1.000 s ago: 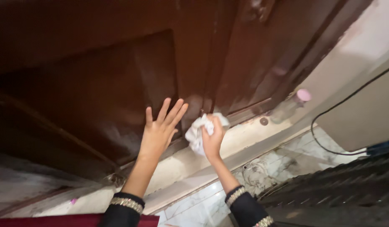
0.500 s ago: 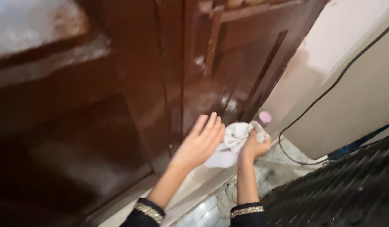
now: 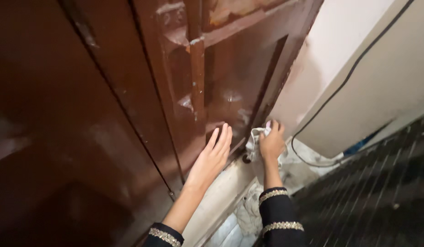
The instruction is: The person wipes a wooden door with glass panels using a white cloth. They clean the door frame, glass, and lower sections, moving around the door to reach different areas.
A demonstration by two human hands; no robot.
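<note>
Wiping low on brown double door [image 3: 129, 91] w/ white cloth [image 3: 254, 139], bunched in right hand [image 3: 271, 144], grip closed round it, pressed near bottom corner by frame. Left hand [image 3: 214, 155] flat on door, fingers spread, holding nothing. Judging by dull smears higher up, approx. lower part in hand, upper panels left. Count: 1 cloth, 2 door leaves, 1 black cable [image 3: 340, 87] on wall, 2 hands.
</note>
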